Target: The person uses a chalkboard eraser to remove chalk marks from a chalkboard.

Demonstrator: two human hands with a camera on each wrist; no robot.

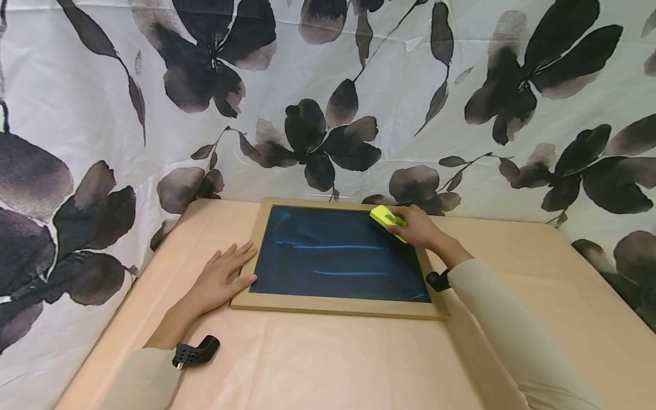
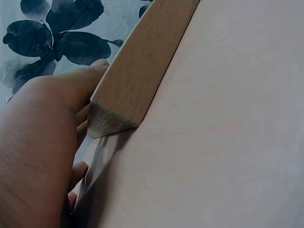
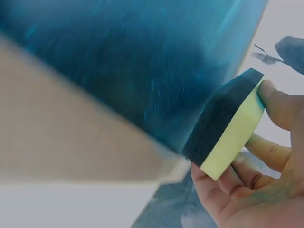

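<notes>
A small blackboard point(image 1: 338, 228) in a wooden frame point(image 1: 338, 307) lies on the table, with blue chalk streaks across its dark surface. My right hand point(image 1: 420, 228) grips a yellow block eraser point(image 1: 385, 217) over the board's far right corner. From the right wrist, the eraser point(image 3: 232, 142) shows its dark felt face tilted toward the board; whether it touches cannot be told. At the frame's left side rests my left hand point(image 1: 217, 279), fingers spread and fairly straight, thumb on the wood. The left wrist view shows that hand point(image 2: 38, 137) beside the frame's corner point(image 2: 114, 118).
Pale paper-like covering lies over the table point(image 1: 328, 364). Behind and to the sides hangs a white cloth point(image 1: 410, 74) with dark flower prints. Each wrist wears a black camera device; the left one point(image 1: 197, 352) sits over the table.
</notes>
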